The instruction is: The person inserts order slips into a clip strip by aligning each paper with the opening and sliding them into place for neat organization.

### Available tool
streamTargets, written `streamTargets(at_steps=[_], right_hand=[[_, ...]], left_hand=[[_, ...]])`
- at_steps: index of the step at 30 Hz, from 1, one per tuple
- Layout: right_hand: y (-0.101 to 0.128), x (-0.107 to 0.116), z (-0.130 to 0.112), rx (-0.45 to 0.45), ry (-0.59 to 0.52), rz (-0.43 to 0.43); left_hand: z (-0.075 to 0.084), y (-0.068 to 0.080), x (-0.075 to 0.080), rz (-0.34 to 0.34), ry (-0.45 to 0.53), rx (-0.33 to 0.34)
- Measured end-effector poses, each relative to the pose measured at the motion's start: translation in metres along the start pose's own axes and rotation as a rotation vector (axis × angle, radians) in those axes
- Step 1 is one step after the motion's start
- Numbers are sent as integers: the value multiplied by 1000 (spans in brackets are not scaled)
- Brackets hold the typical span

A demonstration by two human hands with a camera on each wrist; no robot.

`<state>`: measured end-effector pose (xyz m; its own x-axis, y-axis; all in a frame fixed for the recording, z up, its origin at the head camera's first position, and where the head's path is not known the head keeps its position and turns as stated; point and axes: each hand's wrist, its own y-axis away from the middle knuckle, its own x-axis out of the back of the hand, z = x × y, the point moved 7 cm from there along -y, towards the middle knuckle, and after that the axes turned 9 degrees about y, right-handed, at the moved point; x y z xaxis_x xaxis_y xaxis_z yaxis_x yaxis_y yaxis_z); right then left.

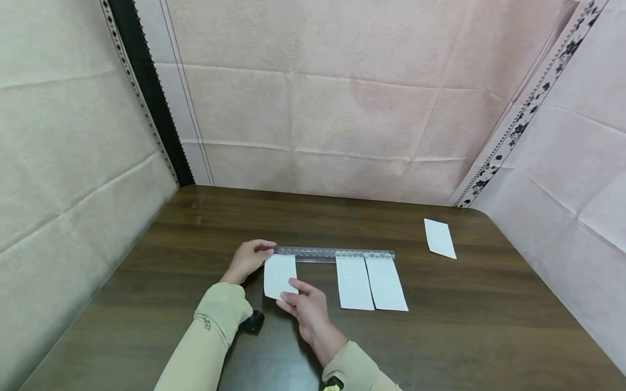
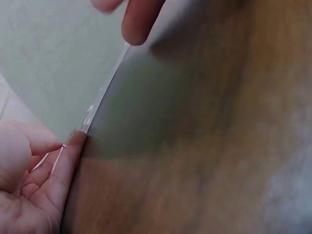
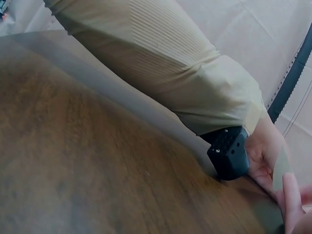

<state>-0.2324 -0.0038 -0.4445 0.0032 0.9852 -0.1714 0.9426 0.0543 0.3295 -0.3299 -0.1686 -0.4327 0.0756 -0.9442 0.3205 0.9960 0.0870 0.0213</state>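
Nearest the lens, right hand with its grip pinched on the lower edge of a white paper slip, lifted slightly off the dark wooden surface. Left hand with fingers curled on the left end of a clear ruler. Just right, two lined slips side by side, tops touching the ruler. Well apart, far right, another slip.

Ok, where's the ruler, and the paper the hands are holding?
ruler (image 1: 332,253): head view, middle of the clear strip.
paper (image 1: 280,274): head view, centre of the sheet.
right hand (image 1: 307,307): head view, back of the hand.
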Motion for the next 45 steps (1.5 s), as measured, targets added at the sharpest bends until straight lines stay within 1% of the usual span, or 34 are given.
streamTargets(at_steps=[6, 11, 18, 23, 28, 33, 42, 45], right_hand=[[-2, 2, -1, -17, 8, 11], [-2, 5, -1, -16, 16, 8], [-3, 10, -3, -24, 20, 11], [-5, 15, -5, -11, 13, 20], [-8, 17, -6, 14, 5, 27], [-10, 17, -6, 18, -12, 34], [-8, 19, -7, 35, -24, 33], [-9, 20, -7, 43, -26, 33]], left_hand=[[0, 1, -1, 3, 14, 8], [2, 0, -1, -5, 31, 2], [2, 0, -3, -15, 119, 7], [1, 0, -4, -19, 155, 22], [0, 0, -3, -19, 152, 34], [0, -1, -3, -21, 147, 38], [0, 0, -2, -22, 137, 39], [-1, 0, -2, -17, 128, 49]])
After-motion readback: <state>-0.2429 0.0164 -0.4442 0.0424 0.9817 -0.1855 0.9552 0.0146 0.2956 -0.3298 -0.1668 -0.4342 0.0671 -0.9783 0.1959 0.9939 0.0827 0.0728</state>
